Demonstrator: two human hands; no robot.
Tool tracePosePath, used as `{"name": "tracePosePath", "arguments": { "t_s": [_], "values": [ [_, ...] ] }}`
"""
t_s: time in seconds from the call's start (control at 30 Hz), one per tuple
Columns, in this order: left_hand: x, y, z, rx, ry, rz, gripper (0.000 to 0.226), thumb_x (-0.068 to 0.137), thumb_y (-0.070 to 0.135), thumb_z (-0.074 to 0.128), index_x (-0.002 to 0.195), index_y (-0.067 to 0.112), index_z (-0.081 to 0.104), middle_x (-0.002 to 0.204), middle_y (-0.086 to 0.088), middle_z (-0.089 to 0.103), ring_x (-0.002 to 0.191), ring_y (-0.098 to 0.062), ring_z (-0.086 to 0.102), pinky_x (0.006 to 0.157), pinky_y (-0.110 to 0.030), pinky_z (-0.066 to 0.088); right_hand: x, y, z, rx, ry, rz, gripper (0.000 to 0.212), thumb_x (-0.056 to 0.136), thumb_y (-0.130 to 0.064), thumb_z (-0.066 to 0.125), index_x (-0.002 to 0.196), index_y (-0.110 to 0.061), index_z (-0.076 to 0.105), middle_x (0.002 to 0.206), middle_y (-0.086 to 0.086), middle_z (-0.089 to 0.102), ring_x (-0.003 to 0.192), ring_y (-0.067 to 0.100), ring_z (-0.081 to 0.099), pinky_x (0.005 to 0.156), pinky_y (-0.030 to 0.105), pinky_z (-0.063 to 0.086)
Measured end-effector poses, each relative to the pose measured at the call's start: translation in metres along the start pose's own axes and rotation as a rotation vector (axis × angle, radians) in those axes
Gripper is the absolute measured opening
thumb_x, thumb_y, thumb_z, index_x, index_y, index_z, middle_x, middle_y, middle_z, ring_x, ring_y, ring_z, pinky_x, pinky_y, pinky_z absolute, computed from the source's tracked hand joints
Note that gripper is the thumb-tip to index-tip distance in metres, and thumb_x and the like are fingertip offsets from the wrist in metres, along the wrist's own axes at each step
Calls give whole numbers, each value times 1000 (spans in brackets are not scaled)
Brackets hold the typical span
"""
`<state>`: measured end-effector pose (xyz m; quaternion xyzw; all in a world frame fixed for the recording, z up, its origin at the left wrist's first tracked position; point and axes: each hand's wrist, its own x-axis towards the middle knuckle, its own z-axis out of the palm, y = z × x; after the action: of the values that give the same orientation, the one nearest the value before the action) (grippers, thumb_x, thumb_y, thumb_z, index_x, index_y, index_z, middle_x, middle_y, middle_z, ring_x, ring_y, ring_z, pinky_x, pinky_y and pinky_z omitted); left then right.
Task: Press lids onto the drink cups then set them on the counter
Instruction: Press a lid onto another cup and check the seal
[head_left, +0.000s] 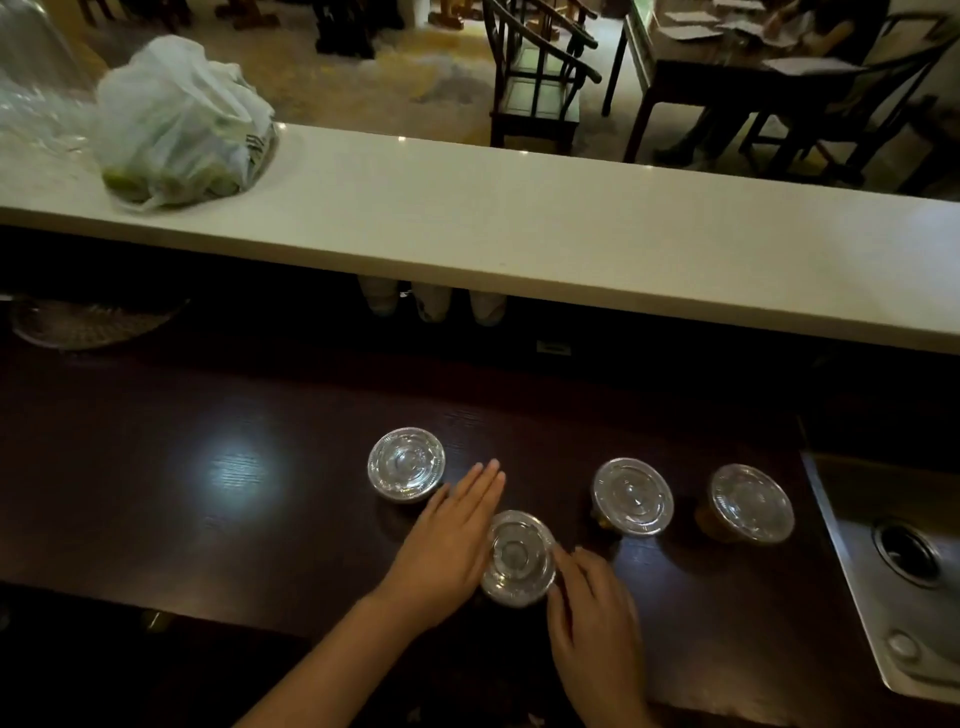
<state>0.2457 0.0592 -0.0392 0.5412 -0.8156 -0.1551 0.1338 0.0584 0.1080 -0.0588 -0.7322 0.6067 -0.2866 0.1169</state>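
Note:
Several drink cups with clear plastic lids stand on the dark wooden worktop (208, 519). The nearest cup (517, 558) sits between my hands. My left hand (447, 540) lies flat against its left side, fingers straight and together, pointing away from me. My right hand (592, 608) rests at the cup's right rim with fingertips touching the lid edge. Another lidded cup (406, 464) stands just beyond my left hand. Two more lidded cups (632, 496) (751, 502) stand to the right. The raised white counter (519, 228) runs across above them.
A white plastic bag (176, 122) with green fruit lies on the counter's left end. A steel sink (898, 566) is set in at the right. Stacked cups (431, 304) hang under the counter ledge. A woven tray (88, 322) sits far left. Chairs and a table stand beyond.

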Motion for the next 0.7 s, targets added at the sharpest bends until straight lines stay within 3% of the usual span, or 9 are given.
{"name": "tracePosePath", "arguments": {
  "t_s": [0.1, 0.17, 0.3, 0.43, 0.57, 0.63, 0.7],
  "values": [
    [-16, 20, 22, 52, 89, -59, 61, 91, 37, 33, 146, 14, 20, 156, 0, 13, 142, -13, 5, 115, -41, 17, 10, 2, 1, -94, -89, -76, 53, 87, -24, 38, 140, -15, 32, 143, 2, 40, 136, 15, 26, 108, 30, 23],
    [-22, 28, 35, 82, 71, -70, 59, 91, 38, 32, 145, 15, 22, 157, 3, 9, 143, -13, 3, 111, -41, 13, 16, 5, 9, -145, -183, -134, 58, 89, -25, 36, 144, -16, 22, 149, -1, 31, 140, 14, 16, 110, 32, 14],
    [-23, 31, 37, 113, 45, -112, 57, 90, 37, 33, 143, 14, 31, 152, -1, 22, 142, -11, 0, 109, -37, 5, 17, 9, 17, -120, -269, -164, 61, 92, -27, 32, 149, -24, 9, 150, -1, 28, 140, 11, 15, 110, 28, 13],
    [-22, 32, 36, 112, 34, -113, 58, 89, 36, 35, 142, 13, 31, 151, -3, 26, 142, -13, 5, 109, -37, 10, 17, 12, 17, -156, -291, -161, 50, 100, -33, 10, 144, -15, 24, 149, 1, 30, 140, 12, 18, 108, 37, 17],
    [-22, 30, 37, 108, 6, -107, 59, 89, 36, 36, 143, 13, 30, 151, -3, 28, 141, -13, 7, 106, -38, 17, 19, 11, 15, -164, -294, -173, 53, 99, -33, 6, 143, -13, 29, 149, 2, 33, 139, 13, 21, 106, 45, 20],
    [-23, 28, 37, 92, -1, -107, 58, 90, 37, 35, 143, 14, 28, 153, -3, 25, 142, -13, 6, 107, -37, 15, 20, 10, 13, -161, -300, -178, 51, 99, -32, 8, 143, -15, 27, 149, 1, 31, 139, 13, 23, 106, 45, 19],
    [-23, 26, 36, 62, -13, -84, 59, 93, 38, 32, 146, 15, 20, 157, 1, 8, 142, -11, 0, 113, -38, 9, 20, 10, 11, -157, -284, -193, 49, 99, -34, 13, 145, -20, 24, 151, -3, 26, 140, 13, 21, 107, 43, 16]
  ]
}}
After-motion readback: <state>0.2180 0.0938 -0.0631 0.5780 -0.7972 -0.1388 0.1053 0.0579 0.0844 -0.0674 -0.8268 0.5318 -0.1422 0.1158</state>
